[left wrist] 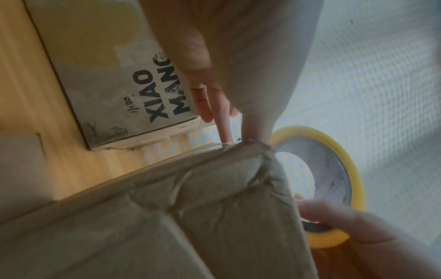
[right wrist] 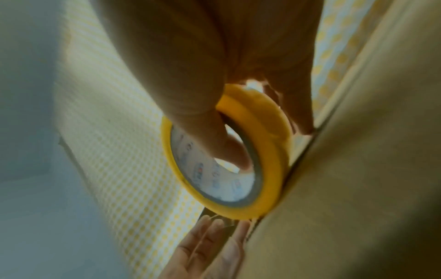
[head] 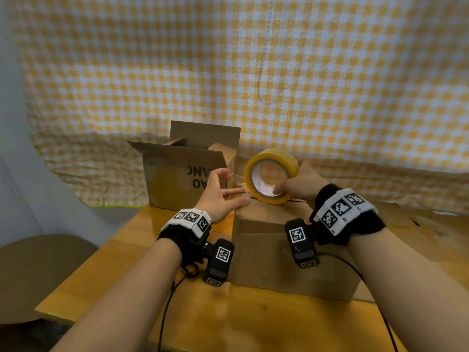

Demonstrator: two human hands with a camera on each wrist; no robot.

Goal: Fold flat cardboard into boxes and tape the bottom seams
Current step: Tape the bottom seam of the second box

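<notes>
Box (head: 291, 252) sits bottom-up on the table (head: 142, 245), near the front edge, flaps shut with a dark seam along the top. Tape roll (head: 271, 179), yellow, stands on edge at the box's far-left top corner, touching the cardboard right at the seam. Right hand (head: 303, 182) grips the roll, thumb hooked into the core, other fingers curled over the outer rim. A short clear strip runs from the roll leftward to the left hand (head: 219, 193). Left hand is spread, fingers straight, fingertips (left wrist: 225, 132) pressing on the tape end at the box corner; thumb raised apart from the fingers. Whether the strip is stuck down on the side wall, can't tell. Second box (head: 186, 168), open top, flaps up, printed "XIAO MANG" upside down in the head view, stands behind-left on the table, apart from the first box. Yellow-white checked cloth (head: 253, 72) hangs behind. Both wrists wear black bands with marker tags and cameras.
</notes>
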